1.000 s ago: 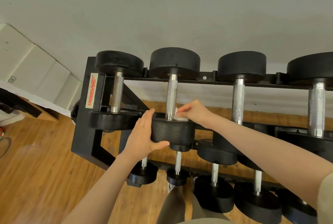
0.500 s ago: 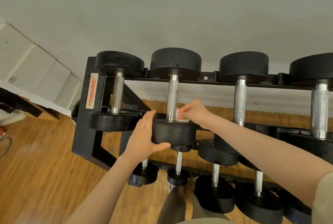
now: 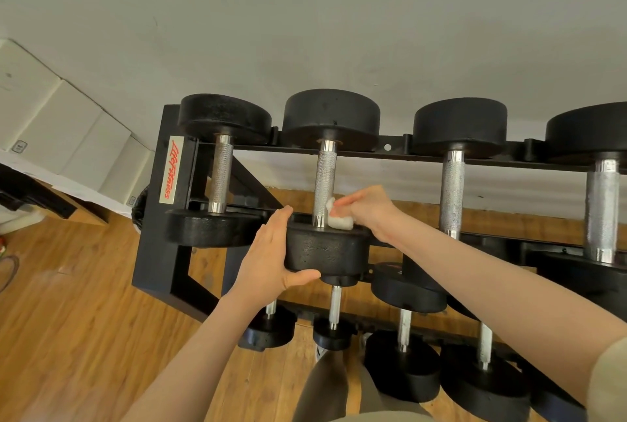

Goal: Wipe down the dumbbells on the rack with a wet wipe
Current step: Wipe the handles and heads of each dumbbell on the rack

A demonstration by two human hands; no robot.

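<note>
Black dumbbell (image 3: 327,218) second from the left on the top row of the black rack (image 3: 159,245). Round black ends, a bit rough and scuffed. Shiny silver handle with a bumpy grip in the middle. Near end sticks out past the front rail; far end sits close to the grey wall (image 3: 305,14).

Left hand (image 3: 268,262) cupped round the left side of the near end, fingers (image 3: 278,221) mostly straight along the edge, thumb hooked under the bottom. Right hand (image 3: 366,211) pinching a small white wet wipe (image 3: 339,218), bunched up, pressed on top of the near end, right beside the handle and touching it.

Neighbour dumbbell on the left (image 3: 217,177) just beside, with a thin gap where the left fingers fit. Dumbbell on the right (image 3: 454,184) further off, more room there for the right arm. Open space between the handles, wood floor (image 3: 68,320) showing through. Smaller dumbbells (image 3: 403,353) on the lower row, right under the arms. White boxes (image 3: 61,123) off to the left, well apart from the rack.
</note>
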